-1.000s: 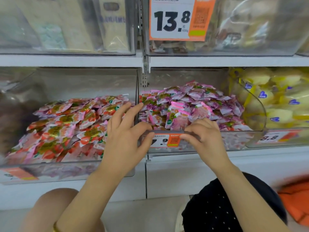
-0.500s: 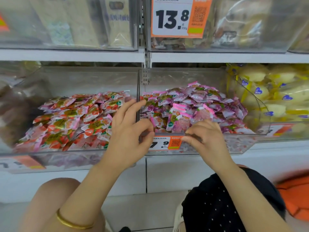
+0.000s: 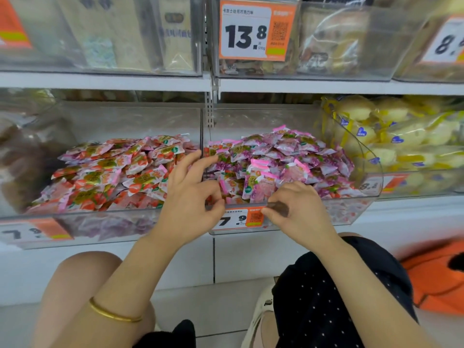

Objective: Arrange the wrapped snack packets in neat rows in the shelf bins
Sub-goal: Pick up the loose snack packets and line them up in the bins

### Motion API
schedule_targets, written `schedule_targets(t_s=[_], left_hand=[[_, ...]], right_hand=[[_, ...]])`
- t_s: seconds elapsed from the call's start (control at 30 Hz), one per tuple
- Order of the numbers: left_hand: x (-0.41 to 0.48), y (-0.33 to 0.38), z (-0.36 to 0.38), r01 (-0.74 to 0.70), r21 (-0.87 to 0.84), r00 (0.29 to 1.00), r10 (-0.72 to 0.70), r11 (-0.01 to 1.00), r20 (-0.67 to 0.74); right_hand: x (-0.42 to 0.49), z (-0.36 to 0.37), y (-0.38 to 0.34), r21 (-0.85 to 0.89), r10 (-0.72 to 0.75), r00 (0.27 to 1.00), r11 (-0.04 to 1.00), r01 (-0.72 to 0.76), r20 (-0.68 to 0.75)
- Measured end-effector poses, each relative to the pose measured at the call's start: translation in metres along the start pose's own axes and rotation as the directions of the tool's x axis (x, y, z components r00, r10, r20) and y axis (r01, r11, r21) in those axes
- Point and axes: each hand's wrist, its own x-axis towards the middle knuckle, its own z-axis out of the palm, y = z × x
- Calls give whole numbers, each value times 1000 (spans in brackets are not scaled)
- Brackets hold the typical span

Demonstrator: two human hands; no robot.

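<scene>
Lining white shop shelves (image 3: 100, 81), clear bins (image 3: 351, 217) hold heaped snack packets (image 3: 276, 151).

Bare forearms, a thin gold bangle (image 3: 114, 313) on the left wrist, black white-dotted fabric (image 3: 339, 297) over the right knee.

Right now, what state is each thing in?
purple packets, heaped loosely, not in rows
red packets, heaped loosely, not in rows
middle bin, filled, front rim held
right hand, pinching the middle bin's front rim
left hand, at the bin divider, grip unclear
yellow packets, piled loosely
</scene>
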Motion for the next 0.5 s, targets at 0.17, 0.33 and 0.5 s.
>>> schedule_targets(t_s=[0.17, 0.33, 0.5], left_hand=[[6, -1, -11, 37, -16, 995, -38, 999, -92], [38, -6, -20, 184, 64, 983, -184, 981, -14], [66, -22, -17, 222, 94, 971, -229, 971, 74]], right_hand=[[29, -41, -33, -110, -4, 992, 994, 18, 124], [111, -37, -40, -78, 35, 948, 997, -11, 317], [156, 25, -31, -172, 52, 940, 985, 7, 337]])
